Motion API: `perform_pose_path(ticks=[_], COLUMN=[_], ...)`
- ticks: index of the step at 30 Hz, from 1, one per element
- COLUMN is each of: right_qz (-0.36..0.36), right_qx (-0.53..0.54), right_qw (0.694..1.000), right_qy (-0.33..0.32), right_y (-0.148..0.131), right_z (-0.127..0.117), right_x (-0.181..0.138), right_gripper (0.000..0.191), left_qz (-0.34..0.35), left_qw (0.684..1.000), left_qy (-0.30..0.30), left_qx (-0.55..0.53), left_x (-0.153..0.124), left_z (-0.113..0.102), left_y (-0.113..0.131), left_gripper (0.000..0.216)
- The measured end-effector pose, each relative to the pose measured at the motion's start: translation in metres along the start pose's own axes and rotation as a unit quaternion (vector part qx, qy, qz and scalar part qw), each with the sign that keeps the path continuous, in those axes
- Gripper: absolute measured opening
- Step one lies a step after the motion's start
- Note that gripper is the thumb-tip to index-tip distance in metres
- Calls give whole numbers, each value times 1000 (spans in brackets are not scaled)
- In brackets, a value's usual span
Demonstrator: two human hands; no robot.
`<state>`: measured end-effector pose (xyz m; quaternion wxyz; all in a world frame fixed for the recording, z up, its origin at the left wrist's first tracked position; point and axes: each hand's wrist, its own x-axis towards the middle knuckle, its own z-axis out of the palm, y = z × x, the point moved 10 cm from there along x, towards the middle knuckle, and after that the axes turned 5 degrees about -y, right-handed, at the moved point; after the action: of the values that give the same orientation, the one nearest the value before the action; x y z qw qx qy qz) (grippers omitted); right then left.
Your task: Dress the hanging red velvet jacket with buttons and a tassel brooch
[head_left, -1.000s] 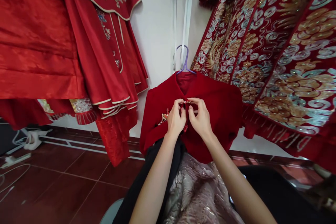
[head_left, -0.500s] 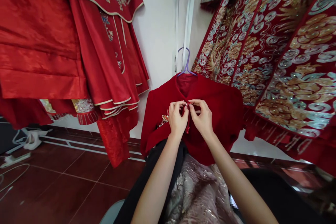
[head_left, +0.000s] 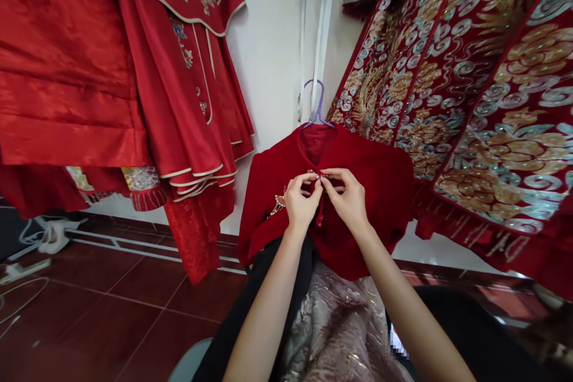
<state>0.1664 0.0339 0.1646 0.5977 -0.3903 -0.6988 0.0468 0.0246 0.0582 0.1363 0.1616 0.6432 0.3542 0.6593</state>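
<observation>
A dark red jacket hangs on a purple hanger in front of me, its lower part resting over my lap. Just below its collar, my left hand and my right hand meet at the front opening. Thumbs and forefingers of both hands pinch a small red frog button, partly hidden by the fingertips. Under it dangles a short red tassel. Left of my left hand, a jewelled fan-shaped ornament sits on the jacket's chest.
Red garments hang at the left, and a heavily embroidered red gown hangs at the right. A white rack post rises behind the hanger. Shiny pinkish fabric covers my lap. White shoes and a power strip are at left.
Both hands stay at the same spot on the jacket front. My fingers have shifted only slightly; the right hand sits a touch further right.
</observation>
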Motion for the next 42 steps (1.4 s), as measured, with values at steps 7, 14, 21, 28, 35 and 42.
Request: perform_pose_path(ticks=[7,14,21,28,35,42], right_qz=[0,1,-22,-27,-22,-9], right_qx=[28,67,61,98,101,109], right_qw=[1000,998,998,994,993,994], right_qy=[-8,-14,-23,-47,-51,11], right_y=[4,9,11,21,29,34], right_z=[-1,1,6,9,9,10], right_x=[3,8,11,20,25,25], right_gripper=[18,19,19,22,23,24], left_qz=[13,32,45,56,58,54], left_qw=[1000,999,998,997,997,994], left_qy=[-5,-2,-1,-10,-45,-78], left_qx=[-2,-15,-42,-49,10,62], left_x=[1,3,4,6,13,17], left_z=[1,1,3,6,11,16], left_y=[-2,0,2,1,2,6], left_gripper=[17,17,17,16,15,12])
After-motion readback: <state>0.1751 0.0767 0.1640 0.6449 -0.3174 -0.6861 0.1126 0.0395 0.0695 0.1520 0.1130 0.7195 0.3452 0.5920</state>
